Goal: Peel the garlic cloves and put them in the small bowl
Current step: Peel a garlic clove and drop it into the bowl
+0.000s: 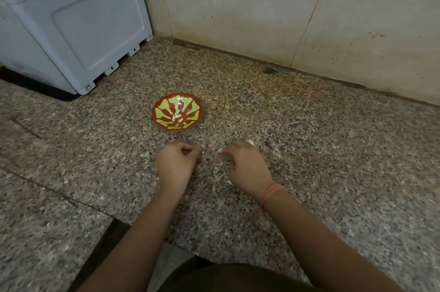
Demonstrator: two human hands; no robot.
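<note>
Garlic cloves (177, 118), a few and already bare, lie in the bottom of the small bowl (164, 107). The bowl stands on the table (333, 148) just beyond the left hand (176, 163) and a little farther from the right hand (247, 167), probably set there so that each finished clove needs only a short reach forward.

Both hands hover low over the table, near each other but apart. The left grip is curled, thumb tip meeting the forefinger. Whether it pinches a shred of skin or nothing at all I cannot tell.

The right grip is curled too. A pale piece (249, 142), likely another clove, shows at its far edge, and I cannot tell whether the fingers clasp it or it lies on the table just past them. That hand is blurred.

Peel scraps (219, 167) are scattered on the table between the two grips and just nearer than the right one, which suggests the skins are dropped where the peeling is done and kept out of the bowl. A wristband (272, 192) sits behind the right grip.

The task looks partly done, with at least one clove still to go in.
</note>
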